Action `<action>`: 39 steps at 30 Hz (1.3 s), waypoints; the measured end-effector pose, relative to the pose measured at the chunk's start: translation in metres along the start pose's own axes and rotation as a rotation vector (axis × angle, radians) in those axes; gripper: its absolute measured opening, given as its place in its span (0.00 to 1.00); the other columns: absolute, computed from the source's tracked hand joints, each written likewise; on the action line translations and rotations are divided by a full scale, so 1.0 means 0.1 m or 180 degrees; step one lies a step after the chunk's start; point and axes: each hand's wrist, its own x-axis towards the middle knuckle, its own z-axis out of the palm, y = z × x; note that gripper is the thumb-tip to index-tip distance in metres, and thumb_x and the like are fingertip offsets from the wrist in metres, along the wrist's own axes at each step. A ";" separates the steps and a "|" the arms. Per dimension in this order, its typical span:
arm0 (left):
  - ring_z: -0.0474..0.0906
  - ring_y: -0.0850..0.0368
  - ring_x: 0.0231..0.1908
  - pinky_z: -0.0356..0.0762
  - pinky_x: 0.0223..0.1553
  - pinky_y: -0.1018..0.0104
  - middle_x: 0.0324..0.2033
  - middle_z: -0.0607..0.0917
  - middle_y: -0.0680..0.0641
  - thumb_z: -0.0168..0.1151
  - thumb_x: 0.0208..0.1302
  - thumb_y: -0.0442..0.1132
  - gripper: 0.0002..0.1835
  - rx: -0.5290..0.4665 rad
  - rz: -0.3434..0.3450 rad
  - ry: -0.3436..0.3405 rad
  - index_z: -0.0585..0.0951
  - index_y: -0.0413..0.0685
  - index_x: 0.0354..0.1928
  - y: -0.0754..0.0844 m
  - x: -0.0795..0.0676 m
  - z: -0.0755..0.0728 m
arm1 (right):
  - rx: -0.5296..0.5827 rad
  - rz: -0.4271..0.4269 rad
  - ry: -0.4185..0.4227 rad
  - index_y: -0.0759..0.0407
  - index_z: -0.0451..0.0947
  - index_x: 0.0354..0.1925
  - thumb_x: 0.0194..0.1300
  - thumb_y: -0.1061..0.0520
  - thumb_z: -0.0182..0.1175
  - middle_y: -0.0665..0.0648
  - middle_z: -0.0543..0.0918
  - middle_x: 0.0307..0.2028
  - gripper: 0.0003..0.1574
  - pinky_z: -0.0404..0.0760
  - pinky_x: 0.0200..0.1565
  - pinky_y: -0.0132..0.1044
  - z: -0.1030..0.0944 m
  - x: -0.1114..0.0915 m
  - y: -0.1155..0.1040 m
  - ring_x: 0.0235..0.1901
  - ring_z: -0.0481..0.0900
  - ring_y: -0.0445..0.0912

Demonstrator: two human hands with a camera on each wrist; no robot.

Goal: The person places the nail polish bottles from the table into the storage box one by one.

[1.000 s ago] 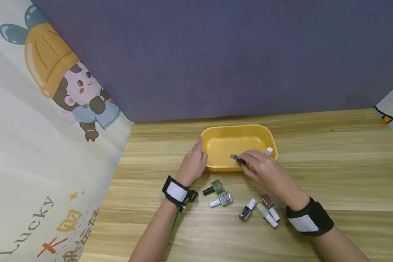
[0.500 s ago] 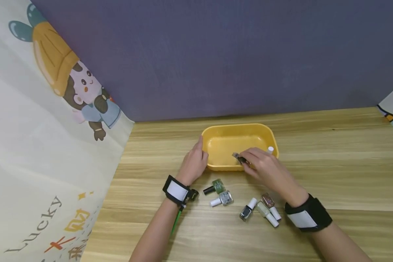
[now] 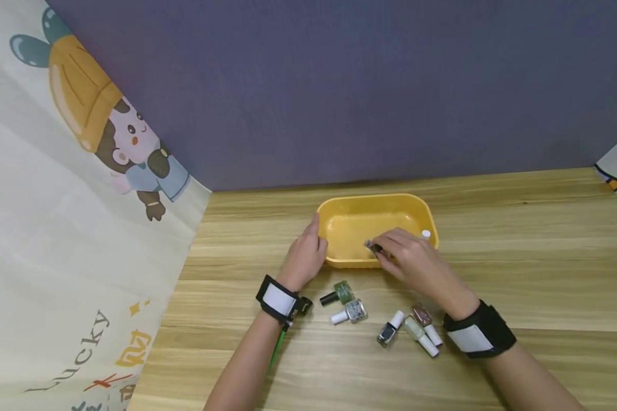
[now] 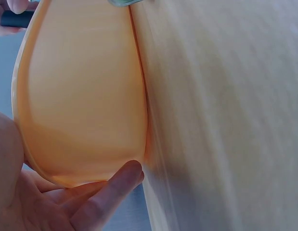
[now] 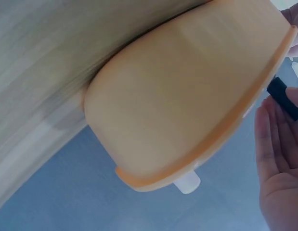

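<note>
Left hand (image 3: 304,258) grips yellow tub (image 3: 347,228) at left end. Right hand (image 3: 413,256), back up over tub, pinches nail polish bottle (image 3: 368,244) by black cap (image 5: 284,98).

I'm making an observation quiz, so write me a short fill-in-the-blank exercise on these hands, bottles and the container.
1. In the head view, the left hand grips the ____ end of the yellow container.
2. The right hand holds a bottle by its cap, coloured ____.
3. Outside the container, ____ bottles lie on the table.
4. The cap at the container's right end is ____.

Missing words: left; black; five; white.
</note>
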 end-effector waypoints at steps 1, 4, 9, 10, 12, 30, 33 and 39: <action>0.66 0.60 0.16 0.68 0.25 0.68 0.66 0.63 0.45 0.38 0.67 0.43 0.33 0.0001 0.0006 0.0005 0.42 0.50 0.72 0.00 0.00 0.00 | 0.0003 0.0016 -0.0016 0.60 0.79 0.42 0.54 0.58 0.61 0.54 0.81 0.39 0.14 0.77 0.40 0.36 0.00 0.00 0.00 0.39 0.78 0.44; 0.66 0.60 0.15 0.68 0.26 0.68 0.66 0.62 0.45 0.39 0.67 0.43 0.33 -0.0005 0.0003 0.0004 0.42 0.49 0.72 0.00 0.00 0.00 | -0.0007 0.0038 -0.0054 0.60 0.79 0.42 0.55 0.58 0.61 0.54 0.81 0.39 0.14 0.77 0.40 0.36 0.02 0.00 0.01 0.38 0.77 0.44; 0.65 0.60 0.15 0.67 0.25 0.68 0.67 0.62 0.44 0.39 0.67 0.43 0.33 -0.0040 0.0016 -0.0005 0.42 0.50 0.72 -0.01 0.00 -0.01 | -0.0073 0.0030 -0.0086 0.59 0.79 0.42 0.55 0.57 0.61 0.54 0.81 0.38 0.14 0.77 0.40 0.36 0.04 -0.01 0.03 0.38 0.77 0.44; 0.64 0.60 0.15 0.67 0.25 0.68 0.66 0.62 0.44 0.39 0.67 0.43 0.33 -0.0040 0.0014 -0.0001 0.42 0.50 0.71 0.00 0.00 -0.01 | -0.0081 0.0019 -0.0091 0.59 0.79 0.42 0.55 0.57 0.61 0.53 0.81 0.38 0.14 0.77 0.40 0.36 0.05 -0.01 0.04 0.38 0.77 0.44; 0.64 0.61 0.15 0.67 0.25 0.68 0.66 0.62 0.44 0.39 0.67 0.43 0.33 -0.0038 0.0015 0.0009 0.43 0.49 0.71 0.00 0.01 -0.01 | -0.0094 0.0000 -0.0100 0.60 0.79 0.42 0.55 0.57 0.61 0.53 0.81 0.38 0.15 0.77 0.40 0.37 0.06 0.00 0.06 0.38 0.77 0.44; 0.64 0.59 0.14 0.66 0.21 0.68 0.65 0.64 0.44 0.39 0.67 0.43 0.33 -0.0021 -0.0029 0.0059 0.42 0.50 0.72 0.02 0.10 0.02 | -0.0171 -0.0085 -0.0126 0.61 0.80 0.40 0.54 0.56 0.61 0.54 0.82 0.36 0.14 0.74 0.42 0.40 0.12 0.02 0.25 0.38 0.74 0.46; 0.64 0.59 0.14 0.66 0.20 0.68 0.65 0.65 0.44 0.39 0.67 0.43 0.33 -0.0029 -0.0019 0.0067 0.42 0.50 0.72 0.02 0.11 0.02 | -0.0150 -0.0065 -0.0129 0.61 0.80 0.39 0.54 0.56 0.61 0.54 0.82 0.36 0.14 0.74 0.42 0.40 0.13 0.02 0.26 0.39 0.74 0.47; 0.64 0.60 0.13 0.66 0.19 0.68 0.64 0.65 0.44 0.39 0.67 0.42 0.33 -0.0028 -0.0033 0.0071 0.43 0.50 0.72 0.01 0.10 0.01 | -0.0094 -0.0017 -0.0190 0.60 0.80 0.39 0.55 0.55 0.61 0.54 0.81 0.36 0.14 0.74 0.44 0.42 0.14 0.03 0.26 0.40 0.75 0.48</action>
